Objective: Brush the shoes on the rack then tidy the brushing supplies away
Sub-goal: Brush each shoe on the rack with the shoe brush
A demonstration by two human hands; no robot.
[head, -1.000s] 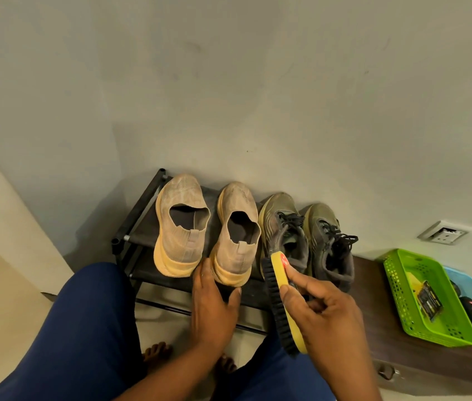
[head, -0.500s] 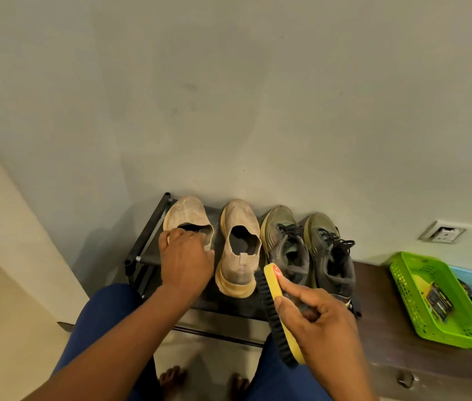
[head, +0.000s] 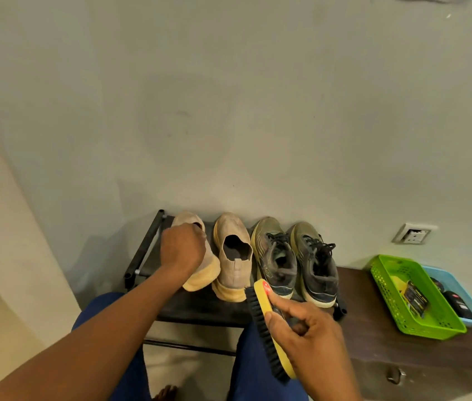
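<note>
Left hand (head: 182,251) grips the far-left tan shoe (head: 200,267) on the rack (head: 145,250). Right hand (head: 313,334) grips the brush (head: 269,328), near and right of that shoe, long axis near-to-far.

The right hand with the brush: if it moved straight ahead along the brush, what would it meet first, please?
Probably the heel of the nearer olive sneaker; the right hand aims the yellow brush there, though depth is unclear.
</note>
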